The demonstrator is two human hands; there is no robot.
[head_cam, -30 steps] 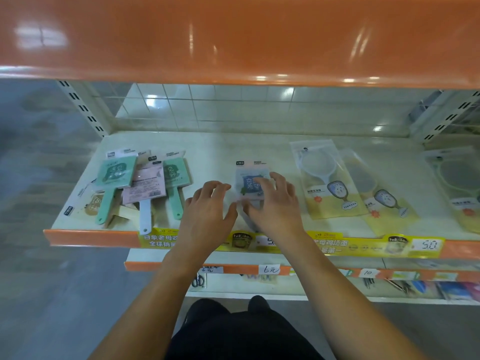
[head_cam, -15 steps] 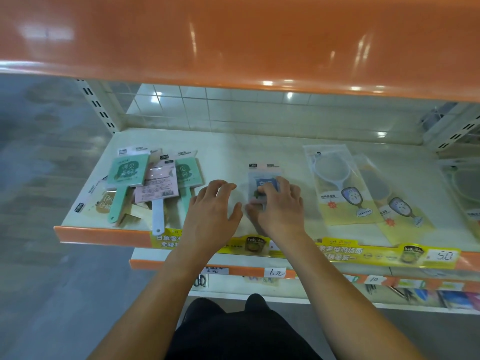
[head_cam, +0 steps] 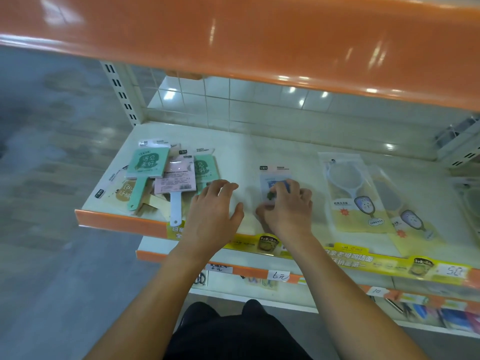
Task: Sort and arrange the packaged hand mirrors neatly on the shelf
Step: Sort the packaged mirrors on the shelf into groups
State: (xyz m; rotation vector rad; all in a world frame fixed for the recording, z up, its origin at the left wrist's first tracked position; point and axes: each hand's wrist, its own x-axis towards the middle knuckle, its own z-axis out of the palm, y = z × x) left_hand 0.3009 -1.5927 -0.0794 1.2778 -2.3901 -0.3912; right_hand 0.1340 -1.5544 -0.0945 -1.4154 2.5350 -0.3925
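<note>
Jumbled pile of green and pink packaged hand mirrors (head_cam: 166, 175) at your left on white shelf (head_cam: 259, 149), your left hand (head_cam: 213, 216) flat, grip apart, your right hand (head_cam: 285, 209) grip pinching clear-bagged blue mirror (head_cam: 275, 180).

On the shelf (head_cam: 259, 146), a heap of packaged mirrors (head_cam: 166, 178) lies at nine o'clock of one single packet (head_cam: 272, 175). Two overlapping packets (head_cam: 363, 201) lie at three o'clock of it, well apart
</note>
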